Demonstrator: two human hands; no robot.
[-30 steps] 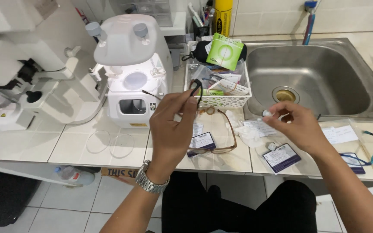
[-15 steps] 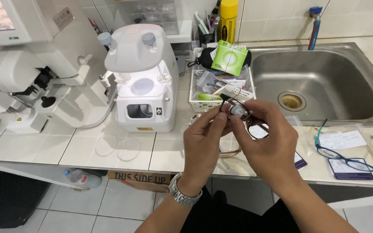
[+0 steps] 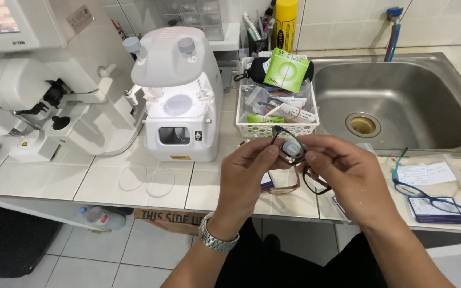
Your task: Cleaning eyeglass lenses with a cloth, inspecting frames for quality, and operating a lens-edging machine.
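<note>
Your two hands meet above the front edge of the tiled surface (image 3: 108,184). Your left hand (image 3: 249,178) and right hand (image 3: 345,176) both pinch one dark-framed pair of glasses (image 3: 297,160), fingertips closed on a lens. A second pair, blue-framed (image 3: 436,200), lies to the right on a clear sleeve. Behind your hands stand one white basket (image 3: 276,128) of packets, one white lens machine (image 3: 180,98) and one steel sink (image 3: 396,104). Bare tile lies open at left.
</note>
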